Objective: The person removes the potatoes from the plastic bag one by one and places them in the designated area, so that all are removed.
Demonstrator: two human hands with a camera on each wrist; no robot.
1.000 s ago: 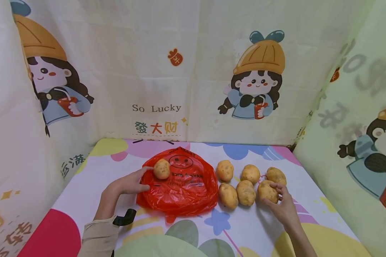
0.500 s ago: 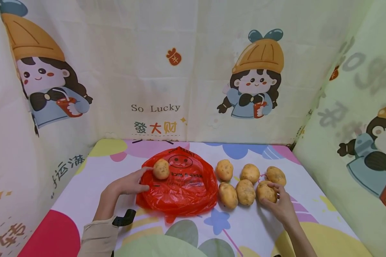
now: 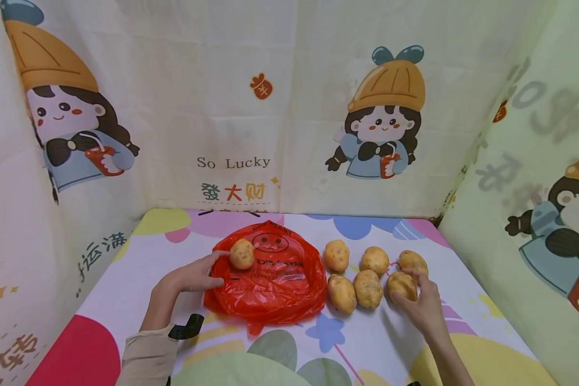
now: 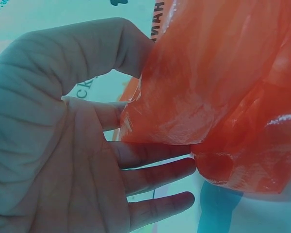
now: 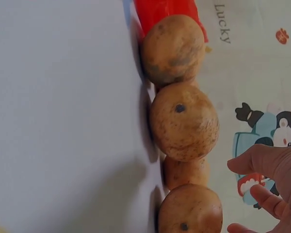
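Observation:
In the head view my left hand (image 3: 195, 274) is at the left edge of a red plastic bag (image 3: 270, 303), its thumb and fingers around the rim. The left wrist view has the thumb and index finger tips hidden behind the bag's film (image 4: 184, 97). A potato (image 3: 242, 254) lies on the red film near those fingertips; whether it is inside cannot be told. On the right, my right hand (image 3: 424, 303) hovers around a potato (image 3: 401, 287), fingers spread. In the right wrist view its thumb and fingers stand apart from the potato (image 5: 190, 211).
Several more potatoes stand close together in two rows right of the bag, such as the front one (image 3: 342, 294) and the far one (image 3: 413, 262). Patterned cloth walls (image 3: 289, 107) rise behind and beside the printed tabletop (image 3: 231, 364).
The right hand has shifted slightly at the front right potato. The left hand, the bag and the other potatoes look the same.

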